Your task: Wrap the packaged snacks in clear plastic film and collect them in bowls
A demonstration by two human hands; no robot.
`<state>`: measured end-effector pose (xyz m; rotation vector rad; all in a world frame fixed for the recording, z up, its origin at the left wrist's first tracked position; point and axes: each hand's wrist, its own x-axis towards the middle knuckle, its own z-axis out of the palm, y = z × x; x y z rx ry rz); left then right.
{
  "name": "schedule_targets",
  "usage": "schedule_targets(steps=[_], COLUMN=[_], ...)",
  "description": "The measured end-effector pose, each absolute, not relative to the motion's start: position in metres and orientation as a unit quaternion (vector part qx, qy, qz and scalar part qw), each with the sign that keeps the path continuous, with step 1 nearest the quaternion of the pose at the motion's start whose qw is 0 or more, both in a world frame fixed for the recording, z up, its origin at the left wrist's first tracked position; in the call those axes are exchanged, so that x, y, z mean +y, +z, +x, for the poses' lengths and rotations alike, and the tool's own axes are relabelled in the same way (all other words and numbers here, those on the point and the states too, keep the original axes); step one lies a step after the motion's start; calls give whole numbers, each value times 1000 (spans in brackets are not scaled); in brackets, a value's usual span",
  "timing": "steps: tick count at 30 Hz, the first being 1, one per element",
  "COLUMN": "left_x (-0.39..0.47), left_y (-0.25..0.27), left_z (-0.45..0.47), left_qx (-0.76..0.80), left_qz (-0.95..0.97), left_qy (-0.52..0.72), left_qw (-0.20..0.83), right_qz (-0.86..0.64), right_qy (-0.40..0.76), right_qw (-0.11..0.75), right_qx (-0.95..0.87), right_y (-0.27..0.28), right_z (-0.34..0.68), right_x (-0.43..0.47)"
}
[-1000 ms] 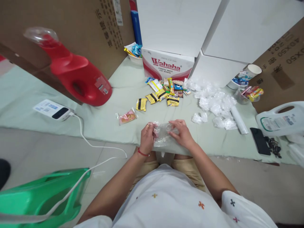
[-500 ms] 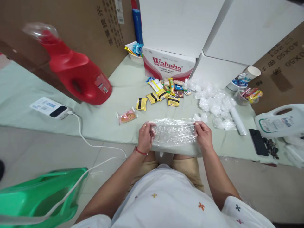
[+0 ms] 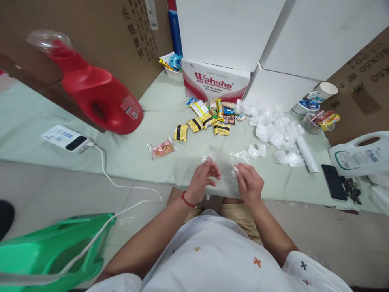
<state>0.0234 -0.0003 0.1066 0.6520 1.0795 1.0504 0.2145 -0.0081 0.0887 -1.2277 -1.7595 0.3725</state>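
Note:
A piece of clear plastic film [image 3: 209, 152] is bunched at the fingertips of my left hand [image 3: 203, 180], above the front of the cloth-covered table. The thumb and index finger close on it, while the other fingers curl loosely apart. My right hand [image 3: 250, 183] pinches a crumpled part of the same clear film. Between the hands the film is blurred and hard to see. Beyond them lie yellow snack packets [image 3: 180, 132] and other mixed snacks. To the left is a pink-wrapped snack [image 3: 163, 148]. Crumpled clear plastic pieces [image 3: 275, 129] are heaped to the right.
On the pale green tablecloth [image 3: 127, 158] stand a red jug [image 3: 101, 99], a Wahaha carton [image 3: 216, 83] and a white jug [image 3: 360, 156]. A plastic roll [image 3: 306, 154], phone [image 3: 333, 181] and keys [image 3: 351, 190] lie at right. A white cable [image 3: 126, 186] hangs off the front edge.
My hands have come closer together. The film, stretched wide between them before, is now gathered and loose. My left hand has moved right, my right hand left.

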Motion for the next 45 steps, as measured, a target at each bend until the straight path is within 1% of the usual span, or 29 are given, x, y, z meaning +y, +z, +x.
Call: schedule_targets(steps=[2, 4, 5, 7, 8, 10, 11, 13, 14, 15, 18, 20, 22, 24, 26, 30, 32, 34, 37, 40, 42, 45], left_x=[3, 8, 10, 12, 12, 10, 8, 5, 3, 2, -2, -4, -8, -13, -20, -34, -38, -39, -28, -5, 13, 32], left_y=[107, 103, 99, 90, 85, 77, 74, 71, 71, 71, 74, 73, 69, 61, 52, 40, 38, 41, 51, 60, 63, 66], left_z=[37, 44, 46, 48, 48, 48, 48, 49, 49, 49, 41, 30, 16, 1, -13, -36, -46, -53, -52, -32, -14, 10], left_qx=[476, 488, 496, 513, 522, 536, 536, 521, 508, 496, 477, 485, 504, 527, 549, 584, 593, 608, 639, 657, 671, 670], left_qz=[246, 248, 257, 270, 274, 293, 309, 355, 382, 409, 459, 456, 434, 403, 369, 339, 360, 386, 443, 518, 540, 556], left_qy=[451, 448, 449, 459, 466, 482, 489, 497, 498, 496, 489, 500, 522, 542, 555, 531, 493, 474, 473, 429, 381, 333], left_qw=[713, 707, 697, 674, 660, 628, 615, 596, 590, 584, 568, 553, 534, 516, 505, 512, 525, 507, 414, 341, 335, 363], right_qz=[-463, -425, -407, -396, -416, -503, -547, -600, -603, -595, -546, -528, -544, -572, -598, -631, -637, -641, -646, -641, -629, -603], right_qy=[123, 118, 131, 174, 185, 163, 140, 125, 153, 207, 429, 518, 537, 529, 510, 429, 385, 352, 318, 296, 289, 270], right_qw=[406, 357, 346, 363, 391, 444, 452, 423, 395, 363, 280, 281, 334, 397, 443, 486, 486, 476, 458, 446, 428, 384], right_qx=[-779, -824, -835, -825, -800, -724, -690, -667, -676, -686, -663, -611, -552, -484, -430, -427, -459, -489, -522, -550, -581, -645], right_y=[82, 78, 78, 81, 83, 89, 90, 92, 91, 91, 89, 89, 88, 86, 81, 67, 62, 59, 57, 54, 52, 57], right_z=[208, 206, 206, 212, 216, 225, 229, 232, 232, 231, 228, 227, 230, 234, 240, 252, 259, 264, 267, 267, 268, 273], right_x=[-18, -28, -32, -35, -34, -25, -17, 5, 17, 29, 55, 63, 64, 61, 54, 35, 23, 13, 4, -1, -3, -3])
